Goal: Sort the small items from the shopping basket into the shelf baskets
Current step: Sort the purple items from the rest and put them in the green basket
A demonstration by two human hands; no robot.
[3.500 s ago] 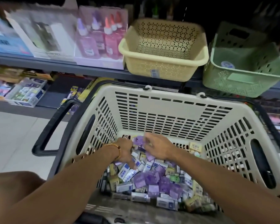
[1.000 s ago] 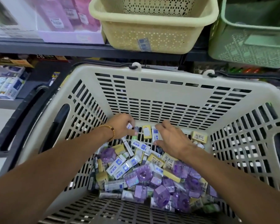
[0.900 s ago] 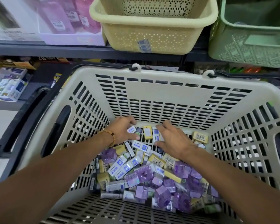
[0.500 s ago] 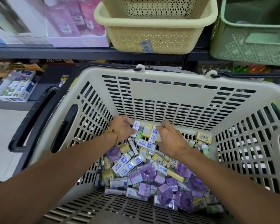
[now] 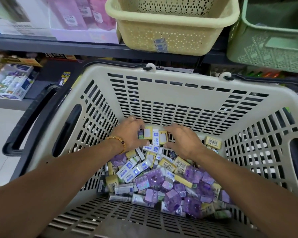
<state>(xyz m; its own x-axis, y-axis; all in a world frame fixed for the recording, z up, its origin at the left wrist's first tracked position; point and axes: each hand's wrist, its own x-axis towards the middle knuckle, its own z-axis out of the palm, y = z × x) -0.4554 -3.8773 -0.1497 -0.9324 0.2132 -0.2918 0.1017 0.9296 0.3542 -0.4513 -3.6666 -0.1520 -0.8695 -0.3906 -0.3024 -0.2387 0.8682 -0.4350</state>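
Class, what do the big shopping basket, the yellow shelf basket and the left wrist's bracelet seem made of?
Shopping basket: moulded plastic, matt beige, slotted walls.
Yellow shelf basket: plastic, slightly glossy, punched with small holes.
Bracelet: round amber beads, perhaps wood or resin; unclear.

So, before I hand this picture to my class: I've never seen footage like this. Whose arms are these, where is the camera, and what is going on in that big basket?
There is no machine here. The camera sits on a person's head and looks down at their own arms. The left hand, with a bead bracelet on its wrist, and the right hand reach into a beige shopping basket. Between them they gather a row of small boxes. Nearer the camera lies a pile of small items: white-and-blue boxes, yellow boxes and clear purple cubes. On the shelf behind stand a cream basket and a green basket, where the items should go.
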